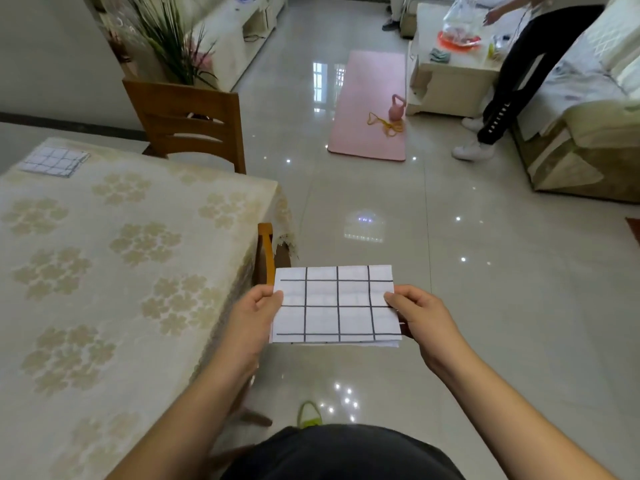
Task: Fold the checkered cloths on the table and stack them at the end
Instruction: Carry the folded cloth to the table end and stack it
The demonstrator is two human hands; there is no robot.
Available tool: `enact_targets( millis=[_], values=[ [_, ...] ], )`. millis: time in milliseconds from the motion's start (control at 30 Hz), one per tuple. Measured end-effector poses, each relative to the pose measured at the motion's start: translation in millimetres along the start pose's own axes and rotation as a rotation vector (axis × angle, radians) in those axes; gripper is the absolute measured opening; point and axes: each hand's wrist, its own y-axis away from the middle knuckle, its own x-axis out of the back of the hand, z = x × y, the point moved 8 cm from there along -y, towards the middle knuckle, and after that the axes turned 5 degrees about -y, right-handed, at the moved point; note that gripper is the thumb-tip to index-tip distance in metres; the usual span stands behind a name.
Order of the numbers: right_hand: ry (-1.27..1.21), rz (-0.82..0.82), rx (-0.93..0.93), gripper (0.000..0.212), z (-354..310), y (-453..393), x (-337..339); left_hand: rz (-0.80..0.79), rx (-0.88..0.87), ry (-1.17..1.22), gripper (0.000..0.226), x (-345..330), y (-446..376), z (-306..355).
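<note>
Off the table's edge, at about 5 o'clock in the view, a folded checkered cloth (335, 304) hangs in the air over the floor (485, 271), pinched at its short sides. The left hand (254, 308) grips the left edge between thumb and fingers; the right hand (412, 310) grips the right edge the same way. A second folded cloth (53, 161) lies at 10 o'clock, on the far corner of the table (104, 271), well apart from the held one.

The layers show slightly offset at the bottom edge, so a loose pinch could let the inner plies slip and the fold open. Held clear of the table, the cloth would fall to the floor if either grip gave way. Laid down skewed, it would make a crooked stack.

The table wears a cream floral cover, likely smooth. A wooden chair (194, 123) stands at 11 o'clock. The tiled floor is glossy, with a pink mat (363, 109) at 1 o'clock, and another person (512, 74) stands by a low table (446, 77) at 2 o'clock.
</note>
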Motion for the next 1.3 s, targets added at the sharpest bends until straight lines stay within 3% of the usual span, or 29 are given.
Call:
enact_targets(
  millis=[333,567,867,1300],
  values=[
    [-0.009,0.034,0.012,0.013,-48.0,-99.7,0.4,-0.034,0.017,-0.073,0.015,-27.4,-96.2,45.3],
    [-0.002,-0.025,-0.024,0.013,-80.1,-202.7,13.2,0.019,0.084,-0.12,0.014,-67.2,-181.8,69.2],
    [0.009,-0.15,-0.044,0.013,-156.4,-315.5,18.5,0.113,0.068,-0.002,0.018,-112.6,-264.2,136.6],
    [0.059,-0.254,-0.051,0.012,-219.9,-429.0,-54.8,0.25,0.083,0.118,0.014,-81.6,-375.5,163.3]
  ],
)
